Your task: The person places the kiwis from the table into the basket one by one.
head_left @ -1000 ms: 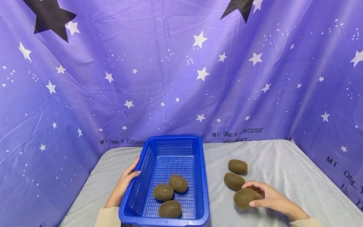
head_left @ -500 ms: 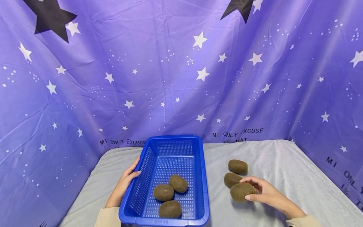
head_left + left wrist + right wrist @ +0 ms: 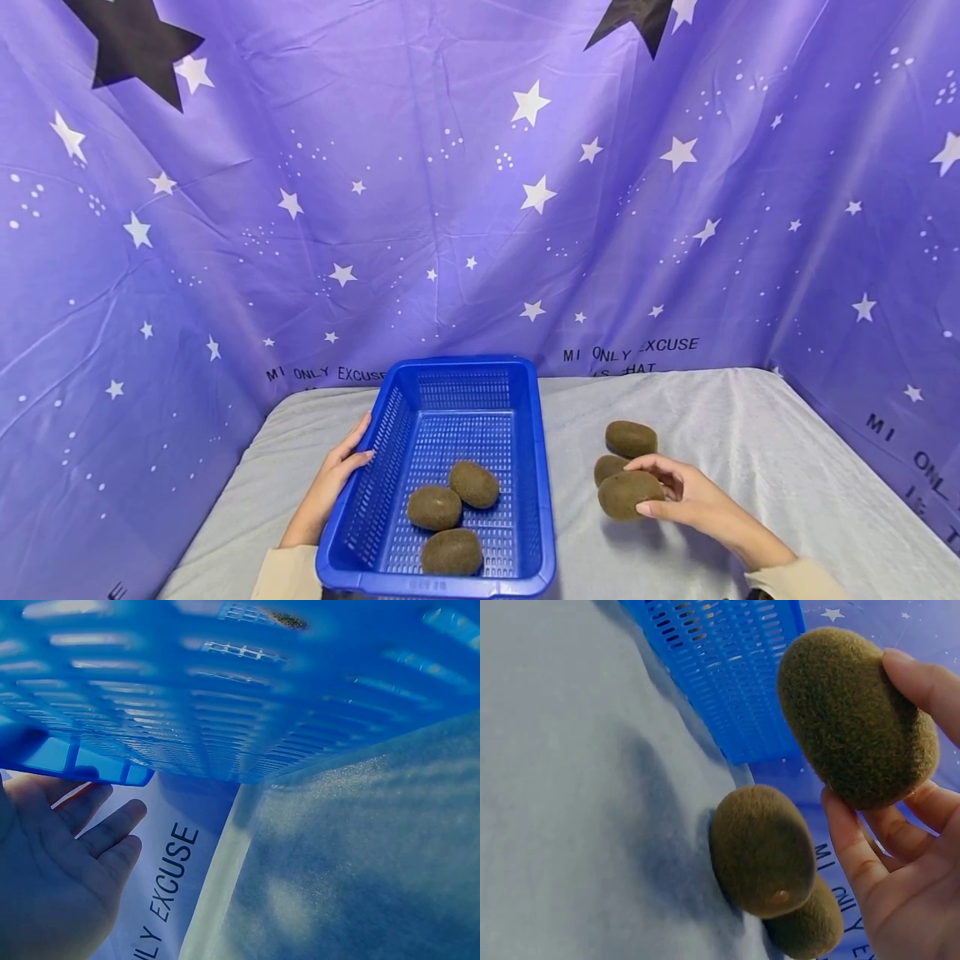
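Observation:
A blue plastic basket (image 3: 534, 467) with slotted walls stands on the grey cloth, with three brown kiwis inside, one of them the front kiwi (image 3: 452, 552). My left hand (image 3: 330, 479) holds its left rim, thumb over the edge; in the left wrist view the other fingers lie below the rim. Right of the basket, my right hand (image 3: 693, 500) grips a fuzzy kiwi (image 3: 855, 716) between thumb and fingertips, raised off the cloth. Behind it lie two more kiwis: the nearer kiwi (image 3: 761, 851), partly hidden in the head view, and the farther kiwi (image 3: 632, 438).
The grey cloth (image 3: 712, 425) covers the table top. A purple curtain (image 3: 450, 208) with stars and lettering hangs behind and on both sides. The basket's right wall stands between my right hand and the kiwis inside.
My right hand has lifted the kiwi and carried it up and left, now covering part of the kiwi behind it. My left hand and the basket have stayed in place.

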The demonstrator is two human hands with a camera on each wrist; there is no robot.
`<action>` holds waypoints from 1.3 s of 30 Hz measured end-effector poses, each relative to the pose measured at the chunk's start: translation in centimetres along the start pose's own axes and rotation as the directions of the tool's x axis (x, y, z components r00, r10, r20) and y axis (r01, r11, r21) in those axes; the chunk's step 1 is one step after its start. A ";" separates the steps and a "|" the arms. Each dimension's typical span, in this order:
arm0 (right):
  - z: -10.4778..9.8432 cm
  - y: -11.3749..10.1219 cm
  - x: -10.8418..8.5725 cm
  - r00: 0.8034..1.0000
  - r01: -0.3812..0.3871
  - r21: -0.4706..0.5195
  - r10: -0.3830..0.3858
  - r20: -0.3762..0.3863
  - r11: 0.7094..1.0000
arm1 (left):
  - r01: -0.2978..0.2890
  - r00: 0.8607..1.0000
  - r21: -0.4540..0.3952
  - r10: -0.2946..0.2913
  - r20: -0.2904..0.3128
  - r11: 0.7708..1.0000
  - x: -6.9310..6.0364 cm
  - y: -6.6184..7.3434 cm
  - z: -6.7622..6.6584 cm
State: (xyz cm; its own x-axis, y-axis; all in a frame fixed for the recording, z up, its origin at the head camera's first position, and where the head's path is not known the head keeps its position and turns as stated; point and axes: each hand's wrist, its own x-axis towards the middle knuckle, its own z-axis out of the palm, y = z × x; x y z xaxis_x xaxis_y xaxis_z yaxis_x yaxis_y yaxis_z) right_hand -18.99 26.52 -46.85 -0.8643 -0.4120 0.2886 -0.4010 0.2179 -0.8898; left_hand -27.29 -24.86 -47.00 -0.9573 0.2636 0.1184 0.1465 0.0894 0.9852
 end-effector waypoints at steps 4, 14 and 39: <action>0.2 -0.4 0.4 1.000 -0.016 0.004 0.016 -0.009 1.000 | 0.003 1.000 0.008 -0.003 0.003 1.000 0.0 0.0 0.0; 0.6 -1.4 1.6 0.994 -0.098 0.027 0.099 -0.040 0.995 | -0.003 1.000 0.023 0.003 -0.002 1.000 -0.1 0.0 -0.1; 1.9 -2.9 3.9 0.994 -0.076 0.086 0.081 -0.067 0.993 | -0.005 1.000 0.009 0.005 0.003 1.000 -0.1 0.1 0.0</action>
State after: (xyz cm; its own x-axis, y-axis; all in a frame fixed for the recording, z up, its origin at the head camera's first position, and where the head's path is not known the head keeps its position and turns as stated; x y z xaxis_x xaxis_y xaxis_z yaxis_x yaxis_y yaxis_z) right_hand -20.61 22.65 -43.86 -0.9124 -0.3329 0.2381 -0.3068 0.1712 -0.9362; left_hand -27.20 -24.88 -46.92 -0.9560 0.2666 0.1228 0.1532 0.0966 0.9835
